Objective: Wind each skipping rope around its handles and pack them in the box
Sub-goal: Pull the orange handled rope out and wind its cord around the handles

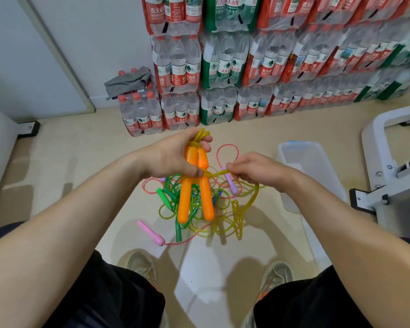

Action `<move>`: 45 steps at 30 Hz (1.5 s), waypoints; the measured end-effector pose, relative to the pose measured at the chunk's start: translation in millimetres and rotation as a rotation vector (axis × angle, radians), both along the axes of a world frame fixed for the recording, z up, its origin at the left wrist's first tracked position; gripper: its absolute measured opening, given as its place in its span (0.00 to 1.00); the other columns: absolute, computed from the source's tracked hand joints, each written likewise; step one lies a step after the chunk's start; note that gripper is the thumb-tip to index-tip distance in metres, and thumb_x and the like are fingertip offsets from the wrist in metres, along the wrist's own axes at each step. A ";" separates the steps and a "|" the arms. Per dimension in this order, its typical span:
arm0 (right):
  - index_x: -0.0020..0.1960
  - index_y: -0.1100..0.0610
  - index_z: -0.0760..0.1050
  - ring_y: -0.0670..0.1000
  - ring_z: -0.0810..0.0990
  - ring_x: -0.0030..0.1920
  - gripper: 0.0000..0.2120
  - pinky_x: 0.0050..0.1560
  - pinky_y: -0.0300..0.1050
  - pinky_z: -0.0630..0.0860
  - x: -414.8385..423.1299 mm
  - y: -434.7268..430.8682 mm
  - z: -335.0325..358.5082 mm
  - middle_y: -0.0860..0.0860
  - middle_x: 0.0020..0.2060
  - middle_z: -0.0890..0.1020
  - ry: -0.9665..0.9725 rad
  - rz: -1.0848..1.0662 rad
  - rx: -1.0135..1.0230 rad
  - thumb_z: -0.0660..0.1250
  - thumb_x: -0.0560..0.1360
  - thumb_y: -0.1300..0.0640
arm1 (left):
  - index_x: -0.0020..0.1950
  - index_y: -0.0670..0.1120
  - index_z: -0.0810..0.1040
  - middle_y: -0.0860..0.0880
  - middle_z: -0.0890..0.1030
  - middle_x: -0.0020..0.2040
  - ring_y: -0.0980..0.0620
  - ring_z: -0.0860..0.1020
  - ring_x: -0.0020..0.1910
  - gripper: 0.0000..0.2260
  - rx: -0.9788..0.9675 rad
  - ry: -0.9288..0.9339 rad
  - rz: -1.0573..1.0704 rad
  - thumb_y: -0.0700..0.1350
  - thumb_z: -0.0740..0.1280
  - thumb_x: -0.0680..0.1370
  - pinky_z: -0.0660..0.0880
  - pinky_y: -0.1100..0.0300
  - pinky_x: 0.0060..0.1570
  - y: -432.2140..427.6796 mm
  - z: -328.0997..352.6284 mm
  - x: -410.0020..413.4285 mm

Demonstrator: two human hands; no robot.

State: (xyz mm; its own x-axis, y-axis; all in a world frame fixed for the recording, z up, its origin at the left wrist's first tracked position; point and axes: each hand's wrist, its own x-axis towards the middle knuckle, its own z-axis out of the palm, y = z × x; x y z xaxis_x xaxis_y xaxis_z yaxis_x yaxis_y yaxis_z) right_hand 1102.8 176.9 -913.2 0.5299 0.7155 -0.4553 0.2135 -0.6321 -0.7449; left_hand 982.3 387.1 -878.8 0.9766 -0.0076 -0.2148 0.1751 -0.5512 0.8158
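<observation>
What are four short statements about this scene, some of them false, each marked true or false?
1. The left hand grips two orange handles together. True.
2. The right hand pinches a green rope. False: it pinches the yellow rope.
3. The clear box already holds wound ropes. False: no rope shows inside it.
4. A pink handle lies on the floor. True.

Storeroom or stock area, shrink-wrapped packs of bottled water [270, 60] stacked several tiers high along a plain white wall [104, 31], one smaller pack [141, 114] on the beige floor [69, 150] with a grey cloth [128, 81] on top, grey metal frame [402, 204] at right.
</observation>
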 end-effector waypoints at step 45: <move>0.42 0.66 0.78 0.37 0.73 0.28 0.10 0.34 0.29 0.68 -5.7 3.1 13.1 0.41 0.25 0.77 -0.009 -0.020 0.298 0.64 0.81 0.64 | 0.65 0.45 0.72 0.52 0.77 0.54 0.50 0.81 0.50 0.31 -0.791 -0.115 0.355 0.31 0.74 0.64 0.82 0.49 0.46 -2.5 18.5 4.4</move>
State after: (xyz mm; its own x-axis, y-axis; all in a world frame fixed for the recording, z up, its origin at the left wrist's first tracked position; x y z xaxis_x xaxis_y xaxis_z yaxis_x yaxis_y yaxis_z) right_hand 1097.1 180.0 -900.2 0.5488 0.8060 -0.2216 0.2107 -0.3899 -0.8964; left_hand 986.7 384.6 -860.3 0.9650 0.1957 -0.1749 0.1219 0.2559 0.9590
